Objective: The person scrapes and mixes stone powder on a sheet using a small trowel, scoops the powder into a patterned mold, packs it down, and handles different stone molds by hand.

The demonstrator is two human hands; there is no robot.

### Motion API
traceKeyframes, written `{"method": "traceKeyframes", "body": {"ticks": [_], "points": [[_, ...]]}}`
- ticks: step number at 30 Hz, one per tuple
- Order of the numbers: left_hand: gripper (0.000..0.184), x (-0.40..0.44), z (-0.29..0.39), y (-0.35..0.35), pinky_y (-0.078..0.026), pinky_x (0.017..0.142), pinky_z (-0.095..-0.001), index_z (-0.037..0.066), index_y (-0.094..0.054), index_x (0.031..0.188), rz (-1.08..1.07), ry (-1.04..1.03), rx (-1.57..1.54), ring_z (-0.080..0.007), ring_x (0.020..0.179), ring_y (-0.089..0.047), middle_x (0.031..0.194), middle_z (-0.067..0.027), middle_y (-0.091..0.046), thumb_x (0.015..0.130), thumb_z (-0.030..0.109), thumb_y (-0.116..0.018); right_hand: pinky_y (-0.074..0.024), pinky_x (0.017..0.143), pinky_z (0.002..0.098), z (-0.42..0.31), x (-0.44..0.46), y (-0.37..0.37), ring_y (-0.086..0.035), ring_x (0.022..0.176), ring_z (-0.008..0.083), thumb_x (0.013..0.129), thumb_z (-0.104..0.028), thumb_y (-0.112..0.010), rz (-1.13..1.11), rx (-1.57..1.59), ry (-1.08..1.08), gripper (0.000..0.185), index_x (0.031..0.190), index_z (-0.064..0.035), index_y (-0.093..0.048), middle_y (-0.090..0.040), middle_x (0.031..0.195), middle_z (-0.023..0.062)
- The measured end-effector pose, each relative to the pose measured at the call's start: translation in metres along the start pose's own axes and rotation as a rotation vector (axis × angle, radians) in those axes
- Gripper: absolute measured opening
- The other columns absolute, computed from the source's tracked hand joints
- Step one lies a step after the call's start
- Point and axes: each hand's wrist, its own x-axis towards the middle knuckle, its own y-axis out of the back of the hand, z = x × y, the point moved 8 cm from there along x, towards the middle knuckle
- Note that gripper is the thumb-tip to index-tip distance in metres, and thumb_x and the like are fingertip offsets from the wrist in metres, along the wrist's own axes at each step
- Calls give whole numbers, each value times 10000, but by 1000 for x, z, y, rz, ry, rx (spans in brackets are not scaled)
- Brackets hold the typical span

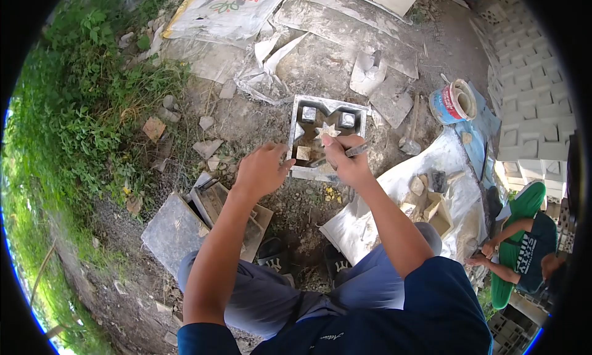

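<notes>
A square metal mould [327,100] lies on the ground ahead of me, with a star-shaped piece [327,130] at its centre and small square blocks near its corners. My left hand [264,168] is at the mould's near left edge, thumb and fingers apart, holding nothing. My right hand [348,164] is over the mould's near right part, closed around a slender grey metal tool [356,150] whose exact kind I cannot make out. Its fingertips reach to the star's near side. The hand hides the mould's near right corner.
A trowel [369,71] lies beyond the mould, and a hammer [410,142] to its right. A blue paint bucket [444,108] stands farther right. Flat slabs [172,232] lie left of my legs. White sacking [394,188] holds rubble. Another person [530,250] is at the right.
</notes>
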Motion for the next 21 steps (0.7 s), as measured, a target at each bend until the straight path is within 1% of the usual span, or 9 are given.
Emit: {"method": "traceKeyframes", "body": {"ticks": [2, 5, 7, 9, 12, 15, 17, 19, 21], "points": [[381, -3, 3, -1, -542, 910, -498, 99, -672, 1269, 3, -24, -15, -400, 1075, -676, 1236, -173, -679, 968, 334, -665, -234, 504, 334, -2, -8, 3, -257, 560, 69, 1047, -276, -621, 80, 19, 40, 563, 586, -49, -394, -335, 543, -51], [368, 2, 2, -5, -548, 897, -500, 104, -677, 1258, 15, -31, -11, -398, 1060, -683, 1236, -177, -679, 969, 332, -663, -239, 499, 332, 36, 5, 10, -252, 562, 70, 1049, -291, -620, 91, -51, 20, 572, 580, -43, -405, -331, 543, -50], [368, 4, 8, -6, -549, 897, -501, 102, -679, 1251, 14, -44, 1, -400, 1061, -681, 1234, -177, -679, 968, 336, -663, -249, 493, 333, -12, -2, 3, -258, 560, 76, 1030, -260, -657, 100, -94, 31, 564, 569, -33, -426, -333, 536, -49], [368, 5, 15, -1, -550, 896, -502, 101, -682, 1245, 6, -39, 9, -402, 1062, -680, 1232, -177, -679, 966, 340, -663, -273, 498, 331, -46, -9, -7, -286, 564, 80, 1014, -224, -684, 45, -232, 266, 537, 573, -16, -461, -363, 542, -39], [370, 10, 29, 2, -547, 902, -506, 99, -681, 1241, -18, -54, -47, -409, 1067, -675, 1225, -174, -680, 967, 346, -657, -287, 498, 334, 2, -4, -2, -307, 554, 96, 1017, -235, -683, 153, -181, 158, 526, 599, 8, -476, -418, 554, -2], [375, 13, 33, 5, -546, 900, -508, 97, -674, 1245, 12, -50, -41, -408, 1069, -675, 1216, -166, -683, 969, 350, -652, -267, 489, 337, -15, 1, 2, -298, 553, 91, 1040, -318, -641, 63, -195, 68, 578, 599, 5, -456, -392, 551, -2], [373, 11, 35, 7, -545, 898, -508, 94, -671, 1239, 28, -66, 4, -407, 1073, -673, 1220, -164, -682, 970, 351, -652, -248, 490, 342, -28, -5, 4, -289, 569, 82, 1052, -348, -615, 56, -221, 161, 596, 601, -4, -434, -351, 556, -19], [375, 11, 31, -2, -545, 898, -509, 95, -671, 1244, -13, -40, -11, -406, 1081, -670, 1224, -165, -681, 970, 350, -652, -231, 490, 350, 29, 3, 14, -270, 565, 94, 1053, -340, -614, 105, -143, 49, 590, 603, -16, -413, -318, 556, -21], [376, 22, 37, 1, -544, 899, -509, 95, -670, 1248, -19, -51, -2, -406, 1090, -666, 1228, -166, -680, 971, 349, -651, -252, 501, 340, 31, 8, 15, -271, 578, 99, 1049, -343, -619, 87, -160, 26, 581, 609, -20, -420, -312, 563, -15]]}}
